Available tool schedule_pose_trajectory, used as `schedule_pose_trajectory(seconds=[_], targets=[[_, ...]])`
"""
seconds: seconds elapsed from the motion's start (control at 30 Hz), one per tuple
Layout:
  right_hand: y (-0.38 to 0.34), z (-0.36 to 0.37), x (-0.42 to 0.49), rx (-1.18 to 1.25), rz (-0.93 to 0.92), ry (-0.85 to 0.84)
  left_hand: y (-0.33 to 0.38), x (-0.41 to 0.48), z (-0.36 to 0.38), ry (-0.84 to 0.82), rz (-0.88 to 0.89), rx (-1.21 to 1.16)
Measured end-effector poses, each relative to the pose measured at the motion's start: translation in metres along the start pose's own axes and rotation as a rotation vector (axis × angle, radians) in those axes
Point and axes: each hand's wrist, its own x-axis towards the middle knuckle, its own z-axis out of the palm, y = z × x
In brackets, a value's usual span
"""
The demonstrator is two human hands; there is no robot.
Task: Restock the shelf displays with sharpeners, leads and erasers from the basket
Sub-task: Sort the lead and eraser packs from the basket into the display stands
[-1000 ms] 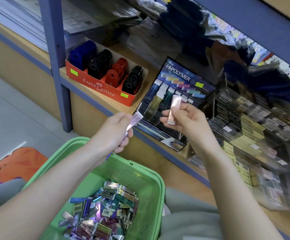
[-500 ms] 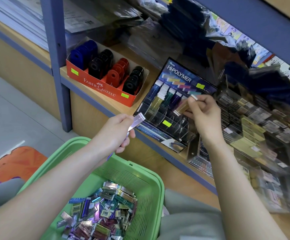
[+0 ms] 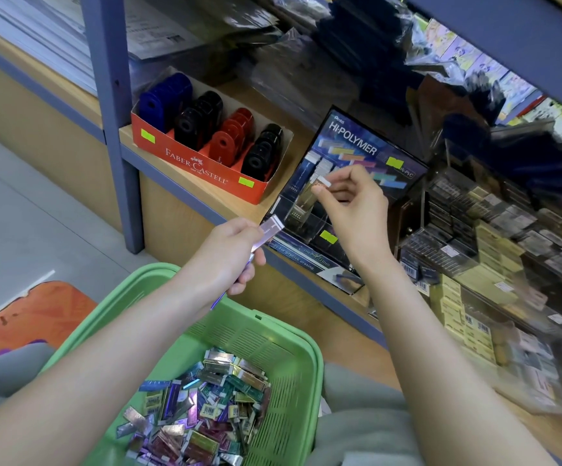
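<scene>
The right hand pinched a slim eraser stick between thumb and forefinger. The other fingers were loosely curled. The stick's white end pointed up, and it was held over the clear plastic slots of the Hi-Polymer display. That display was a dark blue, glossy card stand, tilted back on the wooden shelf board. Its header read "HI-POLYMER" in white, and a strip along its foot read "body for precise erasing". Small neon-yellow price stickers sat on the header and on the front lip.

The left hand gripped a few flat, pinkish-violet foil-wrapped erasers. Their ends stuck out toward the stand's lower left corner.

Below both forearms sat a green plastic basket with slotted walls. Its bottom held a loose heap of eraser packets, shiny and rectangular, in green, purple, pink and silver, some showing barcodes.

To the left on the same shelf stood a red cardboard tray printed "FABER-CASTELL". It held rounded plastic sharpeners in blue, black, red and black rows. A blue-grey metal upright stood at the shelf's left end. Right of the stand was a clear acrylic case of small boxes, too blurred to read.
</scene>
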Motion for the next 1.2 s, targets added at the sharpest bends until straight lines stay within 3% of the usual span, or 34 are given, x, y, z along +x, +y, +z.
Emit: schedule_pose_trajectory(seconds=[0.23, 0.53, 0.7, 0.9, 1.0, 1.1, 1.2], targets=[[-0.012, -0.003, 0.001, 0.185, -0.028, 0.093, 0.0, 0.0, 0.0, 0.01, -0.002, 0.019], [0.001, -0.005, 0.005, 0.036, -0.009, 0.076, 0.0, -0.001, -0.003, 0.011, 0.004, 0.025], [0.007, 0.002, 0.004, -0.116, -0.01, -0.055, 0.001, 0.0, -0.003, 0.028, 0.003, 0.013], [0.012, 0.009, 0.005, -0.321, -0.063, 0.011, -0.003, 0.002, -0.004, 0.061, 0.061, 0.058], [0.002, 0.008, -0.002, -0.297, -0.094, 0.031, -0.003, 0.002, -0.005, 0.064, 0.082, 0.077], [-0.012, 0.005, -0.017, -0.146, -0.118, -0.075, -0.002, 0.002, -0.005, 0.072, 0.077, 0.072], [-0.019, 0.003, -0.035, -0.091, -0.024, -0.329, 0.0, 0.003, -0.006, 0.057, 0.106, 0.084]])
